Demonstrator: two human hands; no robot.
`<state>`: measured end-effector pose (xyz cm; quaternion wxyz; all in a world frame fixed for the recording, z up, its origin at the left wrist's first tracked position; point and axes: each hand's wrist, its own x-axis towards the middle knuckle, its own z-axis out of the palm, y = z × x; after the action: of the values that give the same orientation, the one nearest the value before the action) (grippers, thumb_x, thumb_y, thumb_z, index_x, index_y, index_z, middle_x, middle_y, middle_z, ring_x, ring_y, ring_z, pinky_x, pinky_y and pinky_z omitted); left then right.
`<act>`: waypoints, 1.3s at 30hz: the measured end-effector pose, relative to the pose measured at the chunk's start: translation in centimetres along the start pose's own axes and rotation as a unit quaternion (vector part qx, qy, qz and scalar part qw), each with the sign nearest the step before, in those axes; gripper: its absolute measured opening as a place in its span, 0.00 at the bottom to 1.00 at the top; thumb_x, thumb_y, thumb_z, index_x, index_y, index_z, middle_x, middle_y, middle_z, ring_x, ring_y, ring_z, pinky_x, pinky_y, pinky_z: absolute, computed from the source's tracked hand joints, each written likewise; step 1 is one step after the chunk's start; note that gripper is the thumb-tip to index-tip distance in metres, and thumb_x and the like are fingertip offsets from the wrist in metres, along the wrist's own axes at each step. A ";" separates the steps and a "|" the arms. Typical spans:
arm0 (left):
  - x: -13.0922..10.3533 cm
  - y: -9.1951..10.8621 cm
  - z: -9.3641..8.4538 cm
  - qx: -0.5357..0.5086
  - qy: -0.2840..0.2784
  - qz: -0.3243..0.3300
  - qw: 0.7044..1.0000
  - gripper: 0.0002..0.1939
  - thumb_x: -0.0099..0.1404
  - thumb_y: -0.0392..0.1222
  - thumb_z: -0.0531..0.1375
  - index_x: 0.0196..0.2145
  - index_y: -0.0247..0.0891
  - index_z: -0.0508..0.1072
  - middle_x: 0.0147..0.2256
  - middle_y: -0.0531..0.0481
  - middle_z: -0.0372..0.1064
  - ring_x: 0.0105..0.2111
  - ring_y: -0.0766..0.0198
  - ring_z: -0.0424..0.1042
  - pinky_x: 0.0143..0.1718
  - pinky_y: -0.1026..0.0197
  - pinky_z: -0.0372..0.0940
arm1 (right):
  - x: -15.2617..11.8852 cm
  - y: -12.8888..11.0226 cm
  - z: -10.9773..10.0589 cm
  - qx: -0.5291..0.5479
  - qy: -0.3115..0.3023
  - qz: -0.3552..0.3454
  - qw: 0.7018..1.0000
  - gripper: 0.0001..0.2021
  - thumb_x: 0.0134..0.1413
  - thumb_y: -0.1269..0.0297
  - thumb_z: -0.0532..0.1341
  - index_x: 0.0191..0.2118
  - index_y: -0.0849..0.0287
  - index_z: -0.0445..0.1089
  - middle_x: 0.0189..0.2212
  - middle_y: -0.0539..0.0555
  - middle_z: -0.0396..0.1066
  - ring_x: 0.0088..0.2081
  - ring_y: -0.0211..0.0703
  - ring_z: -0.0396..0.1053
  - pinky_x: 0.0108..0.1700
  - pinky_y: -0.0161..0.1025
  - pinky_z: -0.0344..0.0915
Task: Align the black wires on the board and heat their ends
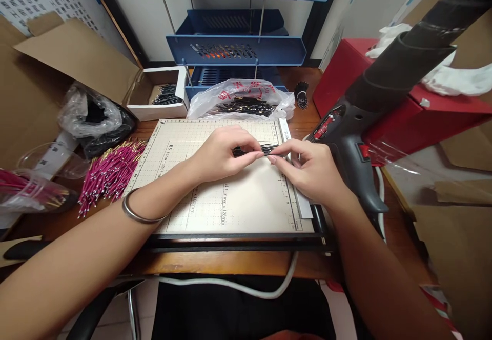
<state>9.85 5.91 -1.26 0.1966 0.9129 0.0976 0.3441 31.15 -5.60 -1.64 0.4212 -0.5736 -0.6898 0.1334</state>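
Observation:
My left hand (228, 150) and my right hand (311, 168) meet over the upper right part of a cream paper trimmer board (246, 201) printed with a grid and size marks. Both are closed in a pinch, fingertips almost touching, at a thin black wire. A small bunch of black wires (272, 148) lies at and behind the fingertips, partly hidden by my left hand. A metal bangle (132, 207) circles my left wrist. Along the board's right edge runs a pale strip (304, 207), below my right hand.
Behind the board are a plastic bag of black wires (246, 106), a white box (154, 110), a tied black bundle (302, 95) and a blue rack (236, 50). Magenta wires (109, 173) lie left. A heat gun (359, 104) and red box (442, 106) stand right. A white cable (261, 295) hangs in front.

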 end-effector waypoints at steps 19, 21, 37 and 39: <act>-0.5 -0.7 0.8 0.053 -0.031 0.085 0.995 0.12 0.78 0.41 0.59 0.41 0.39 0.83 0.31 0.47 0.80 0.32 0.61 0.74 0.37 0.56 0.65 | 0.3 0.1 -0.6 0.007 -0.093 -0.005 0.996 0.08 0.66 0.65 0.64 0.35 0.58 0.79 0.32 0.50 0.82 0.33 0.40 0.72 0.43 0.40 0.60; -0.5 -0.7 0.7 0.055 -0.031 0.089 0.994 0.11 0.78 0.40 0.60 0.41 0.39 0.83 0.31 0.48 0.80 0.32 0.60 0.73 0.37 0.56 0.65 | 0.3 0.1 -0.8 -0.004 -0.102 -0.013 0.995 0.07 0.66 0.65 0.64 0.36 0.58 0.79 0.32 0.50 0.82 0.33 0.40 0.71 0.44 0.41 0.58; -0.4 -0.4 0.1 0.014 -0.043 0.062 0.997 0.09 0.76 0.38 0.63 0.42 0.40 0.85 0.33 0.48 0.83 0.35 0.60 0.77 0.42 0.55 0.68 | 0.3 -0.5 -1.0 -0.020 -0.091 -0.035 0.995 0.08 0.65 0.65 0.64 0.34 0.56 0.79 0.26 0.50 0.78 0.28 0.39 0.66 0.41 0.42 0.57; -0.3 -0.3 0.0 -0.010 -0.041 0.048 0.998 0.08 0.76 0.39 0.64 0.41 0.41 0.85 0.33 0.48 0.83 0.35 0.60 0.79 0.42 0.56 0.69 | 0.4 -0.5 -1.0 -0.016 -0.085 -0.031 0.996 0.09 0.64 0.65 0.64 0.33 0.56 0.79 0.25 0.49 0.78 0.28 0.39 0.66 0.41 0.42 0.57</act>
<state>9.57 6.12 -1.61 0.1925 0.9281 0.0420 0.3160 31.53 -5.73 -0.50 0.3558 -0.5453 -0.7425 0.1575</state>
